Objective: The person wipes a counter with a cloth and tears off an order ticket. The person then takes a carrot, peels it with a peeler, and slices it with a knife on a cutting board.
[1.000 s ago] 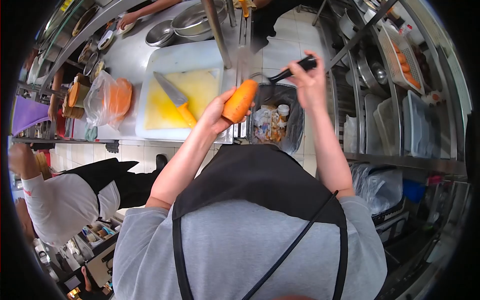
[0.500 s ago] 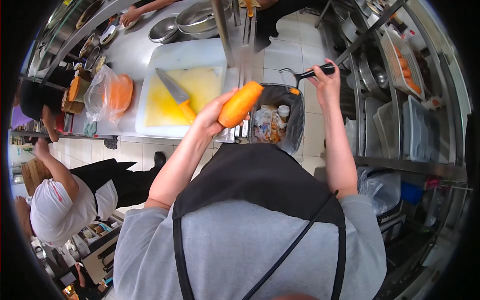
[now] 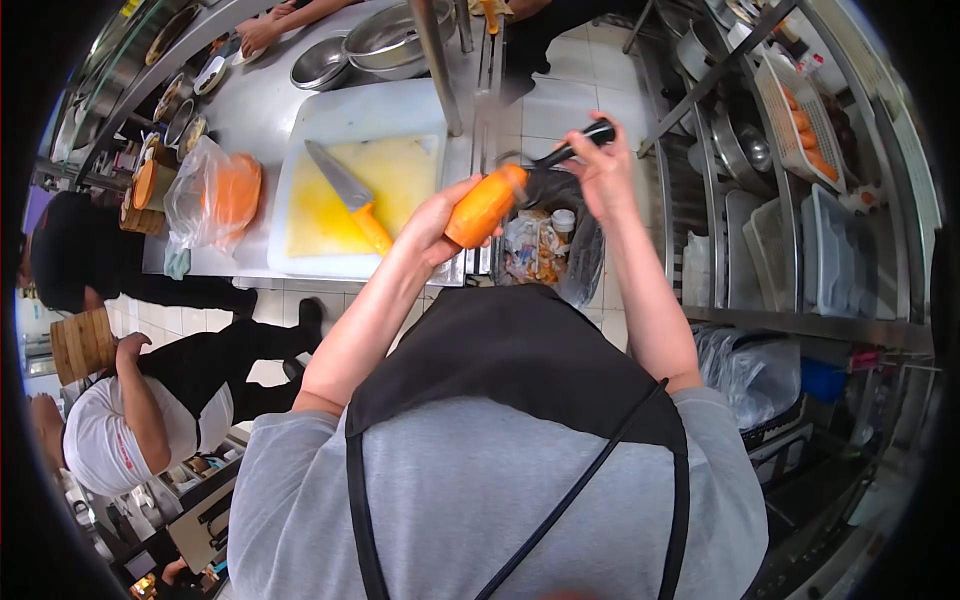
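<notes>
My left hand [image 3: 434,228] is wrapped round a thick orange carrot [image 3: 484,208], held over the counter's right edge. The fingers of my right hand [image 3: 604,165] grip the black handle of a peeler [image 3: 570,147], whose blurred head is at the carrot's upper end. Below them stands a bin with a black liner [image 3: 585,245], with scraps and a cup inside. Left of the carrot, a knife [image 3: 345,185] with an orange handle lies on a yellow-stained white cutting board [image 3: 370,107]. Beyond the board sits a clear plastic bag [image 3: 213,195] with something orange in it.
Metal bowls [image 3: 320,64] stand at the counter's back. A post [image 3: 434,65] rises beside the board. On the right, a rack holds a basket of carrots [image 3: 790,120] and plastic trays [image 3: 838,255]. A person in white [image 3: 120,430] carries a round wooden container [image 3: 82,346] at left.
The peeler has come back from the right, over the bin, to the carrot. The person at left has raised the wooden container, and another person in black has moved into fuller view.
</notes>
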`<state>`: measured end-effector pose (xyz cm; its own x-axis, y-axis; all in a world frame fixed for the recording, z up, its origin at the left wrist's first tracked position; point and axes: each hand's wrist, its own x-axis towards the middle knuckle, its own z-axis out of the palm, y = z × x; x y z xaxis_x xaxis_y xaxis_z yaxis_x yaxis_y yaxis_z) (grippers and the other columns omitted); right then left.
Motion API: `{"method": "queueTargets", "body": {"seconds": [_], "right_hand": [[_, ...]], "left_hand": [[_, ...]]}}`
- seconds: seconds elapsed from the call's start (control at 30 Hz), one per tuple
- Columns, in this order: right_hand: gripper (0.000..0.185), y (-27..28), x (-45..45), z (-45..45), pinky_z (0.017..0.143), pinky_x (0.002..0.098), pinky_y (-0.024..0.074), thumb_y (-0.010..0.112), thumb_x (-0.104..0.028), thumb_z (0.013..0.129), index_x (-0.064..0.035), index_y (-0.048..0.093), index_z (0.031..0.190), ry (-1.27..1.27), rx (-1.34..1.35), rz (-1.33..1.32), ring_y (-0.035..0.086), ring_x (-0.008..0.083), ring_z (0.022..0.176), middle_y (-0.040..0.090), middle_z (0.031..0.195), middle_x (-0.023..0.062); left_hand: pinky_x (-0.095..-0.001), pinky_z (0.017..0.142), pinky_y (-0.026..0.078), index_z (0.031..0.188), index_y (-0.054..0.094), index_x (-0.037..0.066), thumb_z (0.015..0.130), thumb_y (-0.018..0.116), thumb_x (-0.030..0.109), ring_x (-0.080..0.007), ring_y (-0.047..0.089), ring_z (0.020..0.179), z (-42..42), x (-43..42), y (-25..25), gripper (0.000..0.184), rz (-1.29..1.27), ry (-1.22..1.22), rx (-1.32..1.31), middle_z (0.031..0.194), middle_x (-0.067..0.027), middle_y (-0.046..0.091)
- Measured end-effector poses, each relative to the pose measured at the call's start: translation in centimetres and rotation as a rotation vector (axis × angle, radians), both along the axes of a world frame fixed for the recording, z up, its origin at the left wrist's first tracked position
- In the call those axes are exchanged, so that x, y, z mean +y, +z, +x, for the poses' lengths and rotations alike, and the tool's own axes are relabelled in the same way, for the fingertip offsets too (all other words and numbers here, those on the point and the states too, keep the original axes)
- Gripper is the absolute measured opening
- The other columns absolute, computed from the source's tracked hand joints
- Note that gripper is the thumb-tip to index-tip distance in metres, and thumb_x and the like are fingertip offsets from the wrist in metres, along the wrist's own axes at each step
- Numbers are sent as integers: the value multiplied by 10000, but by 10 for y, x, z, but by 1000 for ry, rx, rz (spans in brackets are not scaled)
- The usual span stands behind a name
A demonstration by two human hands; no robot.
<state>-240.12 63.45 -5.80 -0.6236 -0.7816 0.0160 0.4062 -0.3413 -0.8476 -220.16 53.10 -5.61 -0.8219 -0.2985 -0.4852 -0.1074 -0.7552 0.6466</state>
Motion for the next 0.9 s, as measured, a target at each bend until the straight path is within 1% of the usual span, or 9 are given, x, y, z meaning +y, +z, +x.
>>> {"method": "queueTargets", "body": {"seconds": [0.07, 0.13, 0.23, 0.3, 0.47, 0.53, 0.6, 0.8, 0.9], "right_hand": [[468, -10, 8, -27, 701, 365, 507, 576, -13, 787, -55, 311, 1170, -168, 122, 124, 603, 235, 816, 559, 892, 112], [470, -20, 20, -43, 721, 361, 498, 566, -14, 794, -52, 297, 1178, -184, 60, 166, 603, 242, 830, 555, 909, 117], [463, -3, 23, -43, 716, 372, 493, 566, -10, 792, -53, 305, 1172, -223, 61, 106, 603, 248, 821, 557, 904, 117], [506, 16, 16, -28, 669, 370, 507, 602, -9, 768, -51, 292, 1166, -161, 38, -67, 607, 239, 780, 558, 887, 109], [463, 12, 8, -9, 708, 377, 491, 586, -20, 779, -69, 329, 1161, -33, 22, -59, 600, 249, 795, 564, 869, 119], [464, -7, 18, -37, 715, 381, 493, 574, -14, 787, -63, 314, 1168, -239, 38, 88, 597, 250, 808, 555, 886, 123], [495, -8, 28, -47, 693, 391, 507, 586, 7, 768, -56, 293, 1161, -237, 19, 7, 601, 246, 795, 548, 885, 121], [505, 23, 8, 6, 675, 356, 510, 626, -11, 751, -83, 320, 1147, -55, 7, -127, 597, 221, 775, 558, 853, 96], [465, 26, 1, 37, 715, 387, 496, 591, -23, 782, -74, 329, 1162, 40, 89, -111, 603, 243, 783, 564, 877, 108]], "left_hand": [[-311, 507, 498, 1089, 485, 19, 906, 386, 349, -226, 607, 651, 7, 2, 5, 390, 26, -63, 29, 867, -114, 593], [-316, 494, 493, 1071, 490, 23, 902, 396, 353, -227, 603, 627, 8, 3, 14, 382, 21, -41, 31, 853, -124, 590], [-308, 490, 492, 1062, 498, 22, 898, 412, 349, -220, 603, 628, 6, 2, 13, 376, -19, 26, -10, 840, -118, 592], [-298, 495, 495, 1052, 504, 17, 896, 420, 349, -217, 604, 629, 3, 3, 5, 377, -34, -12, -4, 844, -115, 594], [-292, 502, 501, 1063, 503, 16, 895, 420, 351, -218, 606, 634, -1, 9, 14, 383, -102, -43, -19, 858, -125, 597], [-288, 500, 500, 1072, 501, 17, 894, 420, 354, -219, 606, 633, 1, 5, 19, 390, -115, -23, -5, 864, -129, 598], [-294, 540, 500, 1090, 500, 24, 892, 422, 367, -226, 610, 667, 5, 3, 20, 404, -54, 19, -29, 864, -132, 599], [-335, 629, 493, 1135, 473, 44, 892, 418, 374, -239, 594, 734, -4, 3, 0, 413, 151, -7, 114, 901, -140, 591], [-295, 577, 479, 1116, 474, 55, 914, 350, 364, -194, 588, 722, -8, 10, 0, 389, 44, 70, 15, 893, -97, 598]]}}
